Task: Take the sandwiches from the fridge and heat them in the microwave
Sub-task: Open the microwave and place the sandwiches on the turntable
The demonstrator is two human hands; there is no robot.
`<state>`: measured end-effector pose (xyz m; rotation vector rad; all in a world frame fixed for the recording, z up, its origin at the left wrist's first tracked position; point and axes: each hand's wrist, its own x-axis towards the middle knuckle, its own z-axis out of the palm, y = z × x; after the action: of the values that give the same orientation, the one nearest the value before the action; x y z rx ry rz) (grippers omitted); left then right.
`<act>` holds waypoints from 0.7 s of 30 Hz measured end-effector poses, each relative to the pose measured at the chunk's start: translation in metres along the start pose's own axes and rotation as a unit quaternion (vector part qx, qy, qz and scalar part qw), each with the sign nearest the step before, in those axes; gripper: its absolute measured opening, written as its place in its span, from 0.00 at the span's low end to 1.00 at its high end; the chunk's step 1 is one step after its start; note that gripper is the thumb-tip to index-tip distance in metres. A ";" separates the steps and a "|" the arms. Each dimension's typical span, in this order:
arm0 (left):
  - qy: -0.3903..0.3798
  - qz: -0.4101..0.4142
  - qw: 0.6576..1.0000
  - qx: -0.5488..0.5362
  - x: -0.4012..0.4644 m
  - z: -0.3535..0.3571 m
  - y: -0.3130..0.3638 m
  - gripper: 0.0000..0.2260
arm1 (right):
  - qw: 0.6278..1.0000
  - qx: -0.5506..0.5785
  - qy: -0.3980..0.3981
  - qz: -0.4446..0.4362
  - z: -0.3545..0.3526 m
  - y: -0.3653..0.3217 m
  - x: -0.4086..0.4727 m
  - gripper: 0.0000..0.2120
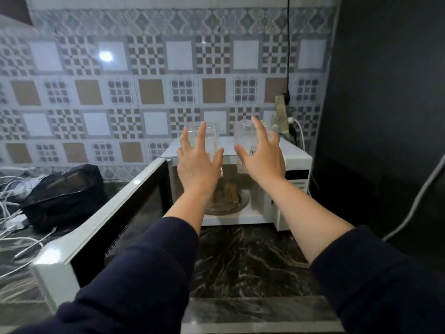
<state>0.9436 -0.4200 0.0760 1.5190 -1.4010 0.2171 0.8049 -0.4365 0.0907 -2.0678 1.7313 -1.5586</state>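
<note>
The microwave [296,162] stood at the far end of the dark marbled table [250,259], its door [101,220] swung wide open toward the near left. Inside, on the glass turntable [243,201], lay the sandwiches [228,192], brownish and partly hidden behind the left forearm, so how many there were could not be told. Both arms reached forward in dark sleeves. The left hand [196,162] was spread, fingers straight and fanned, in front of a clear glass [212,138] that stood on the microwave's top. The right hand [263,156] was spread likewise, in front of a second glass [245,143] with a small label. Whether either palm touched its glass could not be told; neither hand gripped anything.

The food looked to be already in the cavity, so what remained was probably to shut the door and start the heating. The risk lay in the two glasses. They stood on a smooth top, and a spread hand brushing one could tip it off the near edge onto the stone table. Slamming the door might jolt the cabinet and shift them too. The open door also jutted over the table toward a black bag [65,189] and loose white cables [12,213] at the left; an elbow catching it would strain the hinge.
</note>
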 end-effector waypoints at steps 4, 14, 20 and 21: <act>-0.015 -0.007 1.000 0.013 0.053 0.020 -0.005 0.32 | 1.000 -0.014 0.001 0.009 0.016 0.003 0.056 0.35; -0.108 -0.073 0.989 0.063 0.153 0.110 -0.030 0.32 | 0.989 -0.078 -0.104 0.076 0.096 0.037 0.166 0.34; -0.149 -0.086 0.981 0.085 0.171 0.140 -0.045 0.32 | 0.983 -0.102 -0.135 0.077 0.121 0.052 0.188 0.35; -0.154 -0.091 0.980 0.085 0.172 0.142 -0.047 0.32 | 0.981 -0.105 -0.140 0.078 0.124 0.054 0.189 0.35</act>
<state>0.9677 -0.6446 0.1055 1.8738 -1.4996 -0.0134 0.8274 -0.6656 0.1203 -2.0562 1.9621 -1.0239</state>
